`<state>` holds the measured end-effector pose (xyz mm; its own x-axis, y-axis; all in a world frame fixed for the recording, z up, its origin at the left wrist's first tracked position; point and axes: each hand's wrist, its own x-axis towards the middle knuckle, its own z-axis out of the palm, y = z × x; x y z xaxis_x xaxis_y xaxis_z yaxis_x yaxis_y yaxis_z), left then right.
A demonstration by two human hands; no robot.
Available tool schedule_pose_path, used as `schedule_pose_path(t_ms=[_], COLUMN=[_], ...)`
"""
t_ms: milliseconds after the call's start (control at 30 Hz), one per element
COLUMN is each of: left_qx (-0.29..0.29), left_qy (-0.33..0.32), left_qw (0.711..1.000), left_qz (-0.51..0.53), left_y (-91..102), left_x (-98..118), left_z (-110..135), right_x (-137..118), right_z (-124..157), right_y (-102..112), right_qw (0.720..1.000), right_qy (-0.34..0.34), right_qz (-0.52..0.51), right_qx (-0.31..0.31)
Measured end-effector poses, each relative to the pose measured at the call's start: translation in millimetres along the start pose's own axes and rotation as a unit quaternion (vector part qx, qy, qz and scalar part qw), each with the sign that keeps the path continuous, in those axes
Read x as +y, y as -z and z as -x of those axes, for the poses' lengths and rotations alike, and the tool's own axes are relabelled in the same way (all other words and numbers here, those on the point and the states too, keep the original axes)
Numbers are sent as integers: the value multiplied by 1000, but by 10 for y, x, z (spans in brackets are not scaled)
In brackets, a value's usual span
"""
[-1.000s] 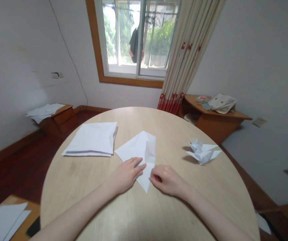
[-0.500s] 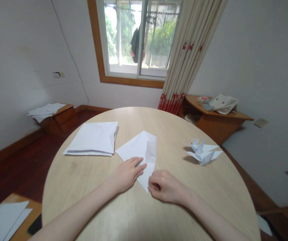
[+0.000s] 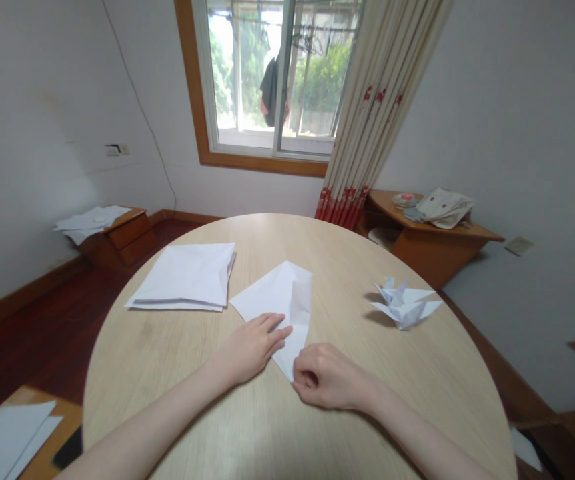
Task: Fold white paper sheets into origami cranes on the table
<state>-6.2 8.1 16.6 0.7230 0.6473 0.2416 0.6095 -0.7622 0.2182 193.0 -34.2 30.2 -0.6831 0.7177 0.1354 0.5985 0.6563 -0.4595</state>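
A white sheet of paper (image 3: 262,291), with a flap folded over along its right side, lies on the round table. My left hand (image 3: 256,345) rests flat on its lower part, fingers stretched out and slightly apart. At the lower right corner of the sheet is my right hand (image 3: 325,375), its fingers curled with thumb and forefinger together on the paper's edge. The fingertips partly hide that corner. Over to the right stand folded paper cranes (image 3: 401,308), overlapping one another.
Left of the sheet lies a stack of white paper (image 3: 185,275) on the pale wooden table (image 3: 247,440). More paper (image 3: 7,437) sits on a low surface at the lower left. A corner desk (image 3: 432,250) holding a cloth bag (image 3: 445,207) stands behind, near the curtain (image 3: 372,100).
My right hand has slid slightly down and toward me along the paper's edge to its lower corner. My left hand stays in place on the sheet.
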Motion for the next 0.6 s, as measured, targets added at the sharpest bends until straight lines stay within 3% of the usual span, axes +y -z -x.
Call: schedule_pose_path(t_ms=[233, 367, 467, 600], left_qx=[-6, 6, 17, 11], left_qy=[-12, -19, -21, -23], left_qw=[1000, 1000, 999, 1000], left_qz=[-19, -24, -22, -16], left_y=[3, -43, -65, -30], left_x=[-16, -45, -55, -37], left_z=[3, 20, 27, 24], right_x=[63, 143, 216, 299], right_z=[-4, -14, -18, -10], right_y=[-26, -73, -89, -50], right_qw=[986, 974, 977, 982], right_qy=[-74, -82, -69, -15], right_qz=[-150, -206, -183, -44], right_qx=[24, 46, 86, 181])
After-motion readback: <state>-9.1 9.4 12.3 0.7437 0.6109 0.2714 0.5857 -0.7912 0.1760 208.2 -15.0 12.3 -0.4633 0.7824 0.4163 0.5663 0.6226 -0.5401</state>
